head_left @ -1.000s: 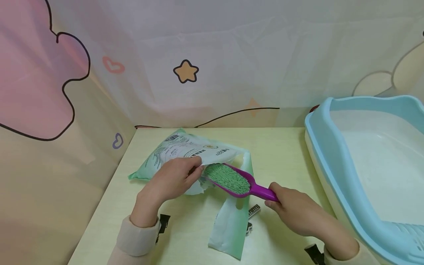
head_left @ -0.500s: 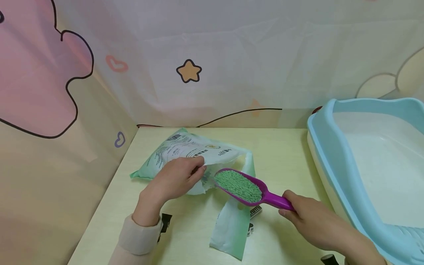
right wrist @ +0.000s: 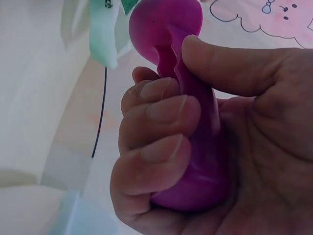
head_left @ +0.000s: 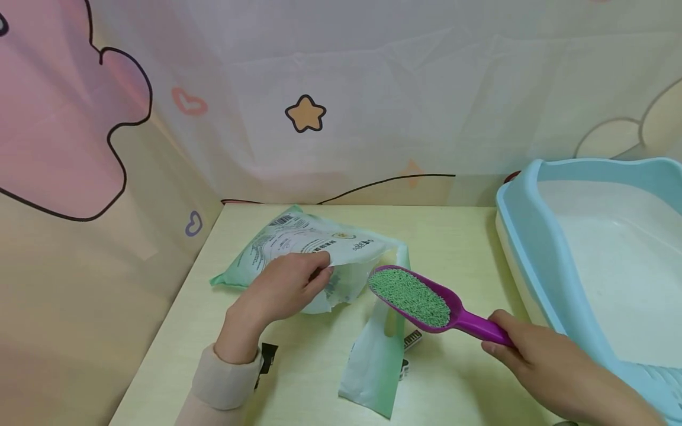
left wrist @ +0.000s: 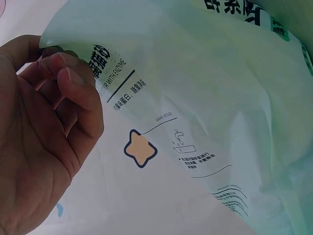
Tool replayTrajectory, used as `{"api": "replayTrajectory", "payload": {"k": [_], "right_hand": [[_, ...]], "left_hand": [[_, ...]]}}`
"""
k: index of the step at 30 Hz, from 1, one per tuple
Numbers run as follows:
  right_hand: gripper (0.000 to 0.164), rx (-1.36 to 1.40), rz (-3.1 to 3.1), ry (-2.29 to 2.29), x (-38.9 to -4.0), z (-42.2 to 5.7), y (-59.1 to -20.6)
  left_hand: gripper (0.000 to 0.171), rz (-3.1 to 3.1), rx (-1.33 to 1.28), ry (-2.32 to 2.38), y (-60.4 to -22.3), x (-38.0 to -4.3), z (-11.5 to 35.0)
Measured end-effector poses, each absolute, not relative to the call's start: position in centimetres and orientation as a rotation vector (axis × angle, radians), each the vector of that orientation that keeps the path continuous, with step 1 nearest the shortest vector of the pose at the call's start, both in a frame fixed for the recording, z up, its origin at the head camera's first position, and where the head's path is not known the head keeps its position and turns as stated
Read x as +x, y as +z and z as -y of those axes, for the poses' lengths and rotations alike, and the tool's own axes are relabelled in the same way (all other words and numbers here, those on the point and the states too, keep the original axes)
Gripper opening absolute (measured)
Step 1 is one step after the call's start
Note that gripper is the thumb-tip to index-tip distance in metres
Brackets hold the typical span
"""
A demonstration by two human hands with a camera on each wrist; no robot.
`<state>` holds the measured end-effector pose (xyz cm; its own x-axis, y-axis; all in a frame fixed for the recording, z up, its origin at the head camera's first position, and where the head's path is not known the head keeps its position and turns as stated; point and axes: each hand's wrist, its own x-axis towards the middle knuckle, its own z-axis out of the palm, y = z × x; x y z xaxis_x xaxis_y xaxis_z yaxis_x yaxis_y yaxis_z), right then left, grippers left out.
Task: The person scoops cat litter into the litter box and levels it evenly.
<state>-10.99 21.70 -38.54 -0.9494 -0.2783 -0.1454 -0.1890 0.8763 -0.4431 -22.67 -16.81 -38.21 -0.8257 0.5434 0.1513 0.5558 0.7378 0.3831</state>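
A purple scoop [head_left: 458, 313], heaped with green litter pellets [head_left: 410, 297], is in my right hand [head_left: 549, 361]. In the right wrist view my fingers curl round its handle [right wrist: 203, 147], with the thumb lying along it. The scoop's tip is just right of the torn mouth of a pale green and white litter bag [head_left: 282, 236], which lies on its side. My left hand [head_left: 285, 287] pinches the upper edge of that mouth and lifts it. The left wrist view shows printed text on the bag [left wrist: 195, 98] beside my curled fingers.
A light blue litter box [head_left: 554, 248] with a white inside stands at the right. The bag's torn strip [head_left: 373, 367] hangs toward the front of the table [head_left: 288, 390]. Small dark-and-white items [head_left: 411, 340] lie beside the strip. A printed curtain [head_left: 373, 106] closes off the back.
My right hand has drawn the loaded scoop out of the bag's mouth, moving right toward the litter box. The left hand still holds the bag's edge.
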Motion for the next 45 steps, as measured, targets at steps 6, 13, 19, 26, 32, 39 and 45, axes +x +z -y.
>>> {"api": "replayTrajectory", "payload": {"k": [6, 13, 19, 26, 32, 39, 45], "right_hand": [[0.016, -0.317, -2.883, -0.594, -10.5, -23.2, -37.7], [0.016, -0.248, -2.906, -0.529, -10.3, -25.1, -37.1], [0.013, -0.22, -2.968, -0.528, -10.1, -26.7, -37.1], [0.023, -0.112, -3.069, -0.526, -9.9, -28.5, -37.4], [0.021, -0.016, -3.204, -0.652, -9.7, -29.8, -38.3], [0.018, 0.071, -3.235, -0.905, -10.0, -31.0, -38.8], [0.021, 0.185, -3.226, -0.926, -10.5, -32.5, -39.0]], "left_hand": [[0.032, 2.894, -0.923, -0.648, -38.2, -22.7, 16.8], [0.032, 2.896, -0.928, -0.646, -38.1, -22.7, 16.7], [0.032, 2.891, -0.933, -0.643, -38.1, -22.8, 16.7], [0.031, 2.892, -0.95, -0.638, -38.1, -22.9, 16.5], [0.032, 2.896, -0.954, -0.642, -37.9, -23.0, 16.4], [0.032, 2.9, -0.965, -0.635, -37.8, -23.1, 16.2], [0.031, 2.906, -0.98, -0.636, -37.7, -23.2, 16.0]]}}
